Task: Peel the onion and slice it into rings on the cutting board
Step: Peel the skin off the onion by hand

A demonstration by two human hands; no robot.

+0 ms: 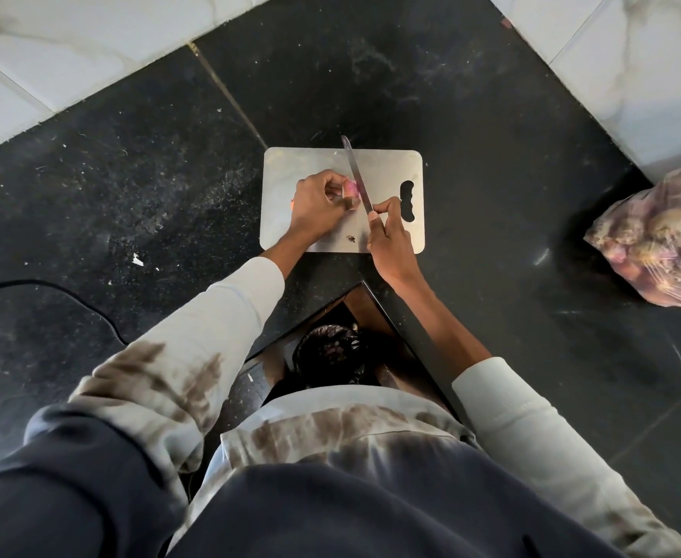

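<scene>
Left hand (316, 205) curls its fingers around a small pink onion (350, 190), holding it on the metal cutting board (387, 171) on the black countertop (491, 155). Right hand (391, 231) grips the knife (357, 175) by its handle, blade alongside the onion's right side. A bag of onions (661, 239) lies well apart to the right.

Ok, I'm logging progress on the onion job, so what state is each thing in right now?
Onion: on the board, held, blade against it.
Knife: held, blade angled across the board.
Cutting board: flat on the dark counter.
Left hand: grips the onion.
Right hand: grips the knife.
Bag of onions: on the counter, apart.
</scene>
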